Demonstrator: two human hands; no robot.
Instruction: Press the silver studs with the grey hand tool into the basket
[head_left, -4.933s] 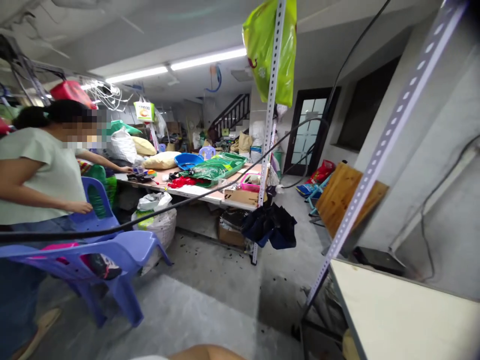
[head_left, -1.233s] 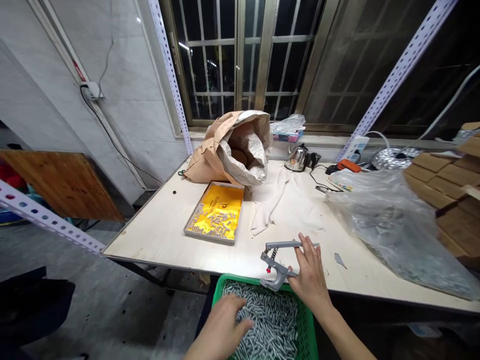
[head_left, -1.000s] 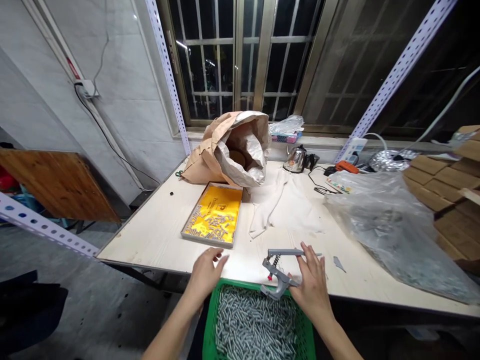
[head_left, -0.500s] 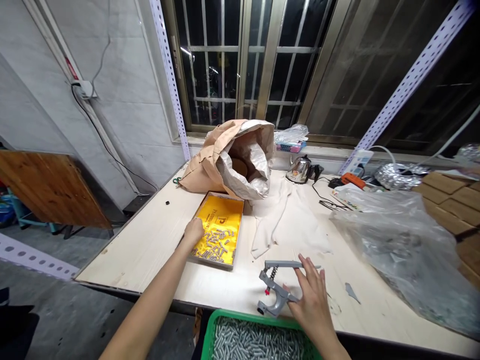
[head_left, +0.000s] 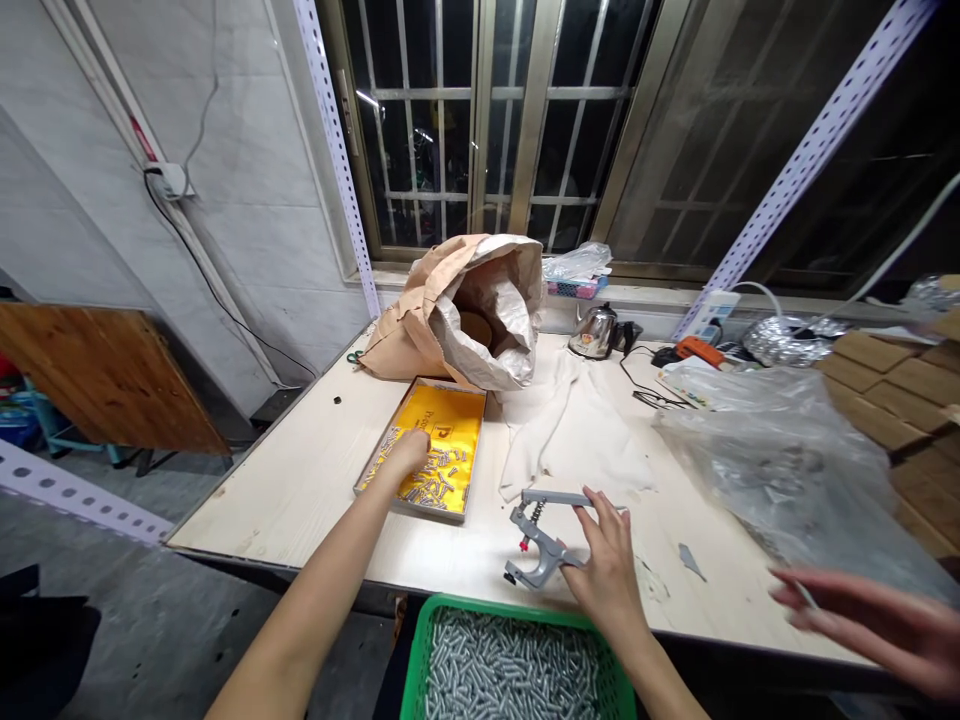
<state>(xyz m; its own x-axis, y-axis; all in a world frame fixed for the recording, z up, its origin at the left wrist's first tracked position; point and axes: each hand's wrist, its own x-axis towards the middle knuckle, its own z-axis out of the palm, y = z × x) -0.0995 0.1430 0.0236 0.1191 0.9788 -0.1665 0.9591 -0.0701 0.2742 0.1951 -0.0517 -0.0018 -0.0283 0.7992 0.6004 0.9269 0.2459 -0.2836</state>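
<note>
My left hand [head_left: 409, 450] reaches into a shallow tray with a yellow liner [head_left: 459, 428], among several small metal pieces; its fingers point down and are hidden behind the back of the hand. My right hand [head_left: 606, 572] grips a grey hand press tool [head_left: 534, 558] standing on the pale table [head_left: 300, 480], thumb on its body and fingers up at its lever. Just below, at the table's near edge, a green basket [head_left: 480, 610] holds a heap of silver metal pins [head_left: 510, 670].
Behind the tray lies an open brown paper sack [head_left: 465, 310], with a white cloth [head_left: 577, 440] beside it. A large clear plastic bag [head_left: 787, 450] and cardboard boxes [head_left: 892, 380] fill the right side. Another person's hand [head_left: 877, 625] enters at lower right. A kettle [head_left: 592, 330] stands by the window.
The view swung from the room to this table. My left hand left the basket and went forward into the yellow tray. Another person's hand has come in at the right.
</note>
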